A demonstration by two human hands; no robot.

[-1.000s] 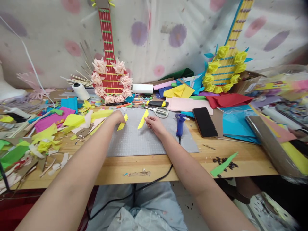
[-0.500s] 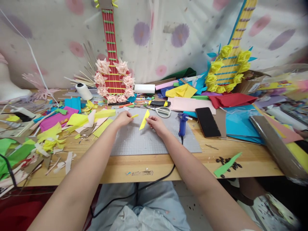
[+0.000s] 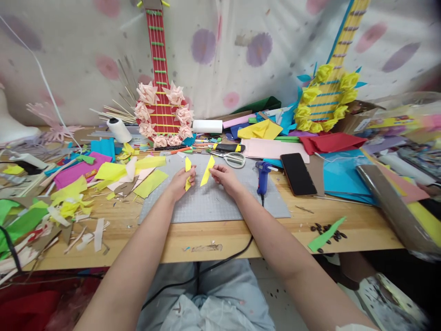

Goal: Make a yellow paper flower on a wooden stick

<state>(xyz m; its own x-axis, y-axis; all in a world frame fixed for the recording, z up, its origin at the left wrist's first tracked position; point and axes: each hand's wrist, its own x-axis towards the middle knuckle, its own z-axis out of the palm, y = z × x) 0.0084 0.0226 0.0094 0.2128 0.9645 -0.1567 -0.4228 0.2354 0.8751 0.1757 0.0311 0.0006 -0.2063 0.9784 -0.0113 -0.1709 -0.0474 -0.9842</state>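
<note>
My left hand [image 3: 180, 182] is closed around a narrow yellow paper strip [image 3: 188, 166], which stands upright between the fingers. Just to its right, my right hand [image 3: 223, 176] pinches another yellow paper strip [image 3: 207, 170] that leans to the right at its top. The two strips are apart, held above the grey cutting mat [image 3: 206, 209]. Scissors [image 3: 234, 159] with pale handles lie at the mat's far edge, beyond my right hand. A blue glue gun [image 3: 262, 178] rests on the mat's right side.
Yellow paper scraps [image 3: 151, 184] crowd the left. A black phone [image 3: 298, 174] lies right of the glue gun. Behind stand a red paper guitar [image 3: 165, 115] with pink flowers and a yellow one [image 3: 327, 99]. A black cord [image 3: 237, 252] crosses the table's front edge.
My left hand has come nearer and turned, so its yellow strip now stands upright instead of lying nearly level. My right hand and its strip have hardly moved.
</note>
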